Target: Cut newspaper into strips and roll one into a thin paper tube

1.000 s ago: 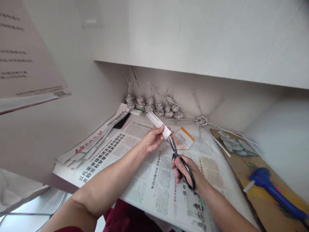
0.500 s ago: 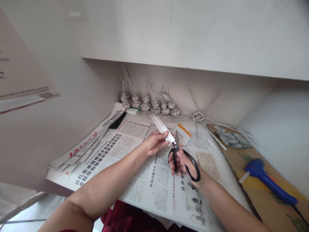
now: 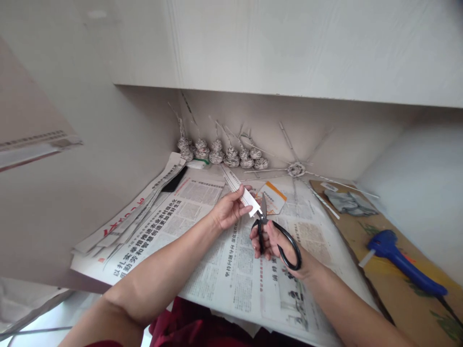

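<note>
Between the thumb and fingers of my left hand (image 3: 231, 207) is a folded strip of newspaper (image 3: 250, 202), held slanting up and away to the left. My right hand (image 3: 271, 241) grips black-handled scissors (image 3: 289, 246) with the blades parted. One blade meets the near end of the strip; the other stands to its right. Whether the blade is inside the fold cannot be told. Beneath both hands lies newspaper (image 3: 202, 250) covering the table. Just behind the scissors is a white and orange paper piece (image 3: 273, 196).
Several woven paper gourds (image 3: 216, 153) line the back wall. Right of them rests a woven piece with radiating paper sticks (image 3: 296, 169). A blue glue gun (image 3: 405, 262) and a grey cloth (image 3: 349, 202) lie on cardboard (image 3: 383, 231). Stacked newspaper strips (image 3: 133, 207) and a black flat object (image 3: 174, 180) are at left.
My left thumb and fingers have shifted a little up along the strip, leaving more of its near end showing. The scissors stay at that end. The view has shifted slightly.
</note>
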`<state>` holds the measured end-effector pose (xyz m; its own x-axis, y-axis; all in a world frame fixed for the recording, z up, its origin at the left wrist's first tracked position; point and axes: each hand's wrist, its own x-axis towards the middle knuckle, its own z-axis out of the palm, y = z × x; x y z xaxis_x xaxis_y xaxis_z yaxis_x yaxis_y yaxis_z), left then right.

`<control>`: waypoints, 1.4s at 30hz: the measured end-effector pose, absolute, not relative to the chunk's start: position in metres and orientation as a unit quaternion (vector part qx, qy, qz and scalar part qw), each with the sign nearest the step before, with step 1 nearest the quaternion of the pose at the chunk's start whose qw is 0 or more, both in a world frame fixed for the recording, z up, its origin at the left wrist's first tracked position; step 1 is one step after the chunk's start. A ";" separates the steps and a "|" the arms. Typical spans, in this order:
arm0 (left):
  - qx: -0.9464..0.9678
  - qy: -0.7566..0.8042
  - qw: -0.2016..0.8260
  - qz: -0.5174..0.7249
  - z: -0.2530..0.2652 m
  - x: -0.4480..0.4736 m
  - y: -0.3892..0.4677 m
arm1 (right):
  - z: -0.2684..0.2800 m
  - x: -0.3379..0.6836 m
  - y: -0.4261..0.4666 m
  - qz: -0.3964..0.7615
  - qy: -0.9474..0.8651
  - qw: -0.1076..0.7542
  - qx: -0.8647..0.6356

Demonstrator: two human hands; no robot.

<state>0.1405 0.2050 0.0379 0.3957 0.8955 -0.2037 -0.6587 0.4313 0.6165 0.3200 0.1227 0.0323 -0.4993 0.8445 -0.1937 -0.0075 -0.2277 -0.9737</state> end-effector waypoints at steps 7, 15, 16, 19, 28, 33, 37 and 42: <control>0.275 0.297 0.763 0.503 0.042 0.137 0.206 | 0.036 0.322 0.123 0.681 -0.547 0.300 -0.383; 0.306 0.315 0.750 0.495 0.042 0.141 0.201 | 0.037 0.321 0.122 0.662 -0.561 0.313 -0.386; 0.304 0.313 0.752 0.493 0.041 0.141 0.201 | 0.036 0.321 0.122 0.660 -0.562 0.316 -0.386; 0.296 0.308 0.757 0.495 0.041 0.141 0.203 | 0.035 0.321 0.123 0.654 -0.565 0.328 -0.381; 0.316 0.318 0.740 0.501 0.041 0.140 0.206 | 0.038 0.315 0.119 0.663 -0.532 0.328 -0.412; 0.322 0.307 0.734 0.513 0.041 0.138 0.207 | 0.037 0.313 0.118 0.635 -0.537 0.334 -0.444; 0.327 0.300 0.739 0.508 0.042 0.134 0.208 | 0.038 0.311 0.117 0.602 -0.542 0.324 -0.488; 0.320 0.264 0.763 0.497 0.042 0.125 0.216 | 0.042 0.312 0.117 0.603 -0.542 0.310 -0.496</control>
